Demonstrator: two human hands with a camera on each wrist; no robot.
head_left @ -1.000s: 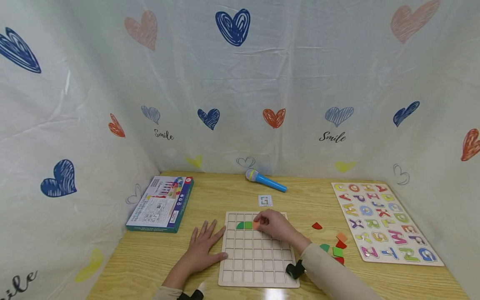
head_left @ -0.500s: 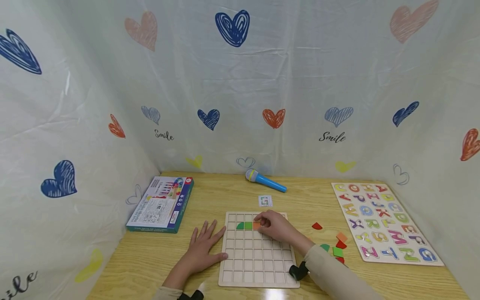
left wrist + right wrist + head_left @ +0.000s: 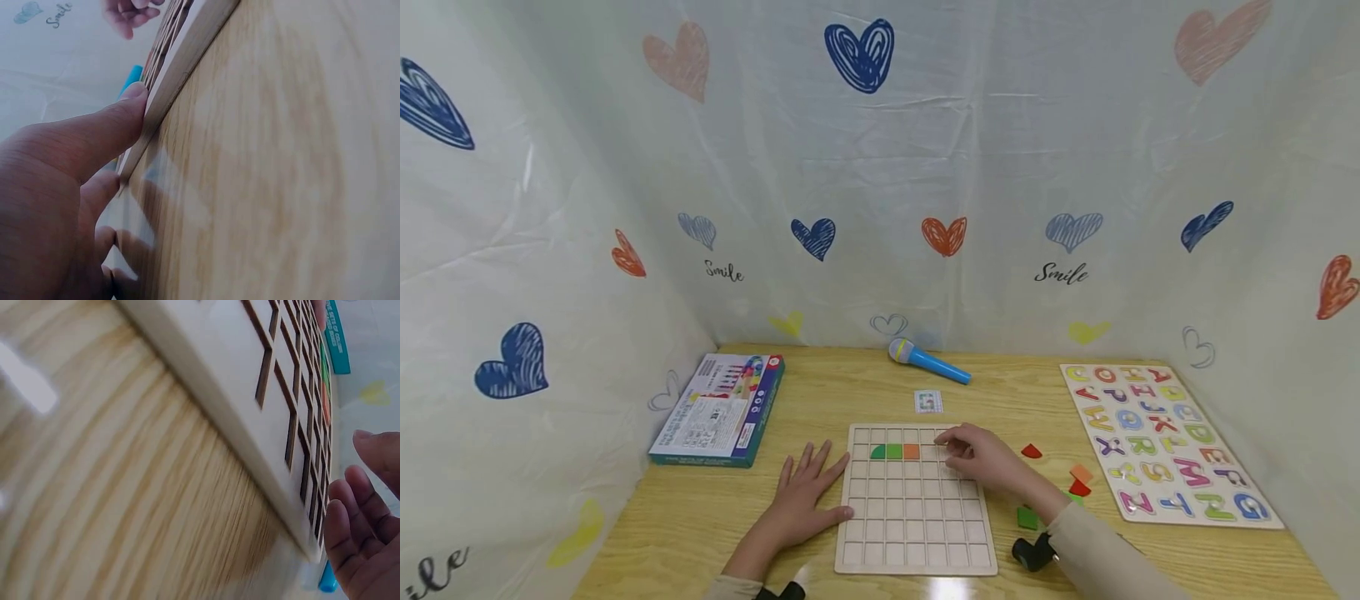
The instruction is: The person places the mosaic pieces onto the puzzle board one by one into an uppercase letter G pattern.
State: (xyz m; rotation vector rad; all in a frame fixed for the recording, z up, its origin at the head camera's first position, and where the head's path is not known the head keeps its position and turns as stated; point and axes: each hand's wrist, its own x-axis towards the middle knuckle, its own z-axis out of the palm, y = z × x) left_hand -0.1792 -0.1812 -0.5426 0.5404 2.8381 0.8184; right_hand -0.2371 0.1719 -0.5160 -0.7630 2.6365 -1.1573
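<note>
A wooden grid board lies on the table. Its second row holds a green quarter-circle tile, a green square tile and an orange square tile, side by side. My left hand rests spread on the table, its thumb and forefinger touching the board's left edge; the left wrist view shows the thumb against the rim. Over the board's upper right hovers my right hand. In the right wrist view its loosely bent fingers hold nothing.
Right of the board lie loose red tiles, an orange tile and green tiles, partly hidden by the right arm. A small pattern card, toy microphone, boxed set and alphabet board surround the board.
My right hand has let go of the orange square tile, now lying in its cell, and moved right across the board. The left hand stays in place.
</note>
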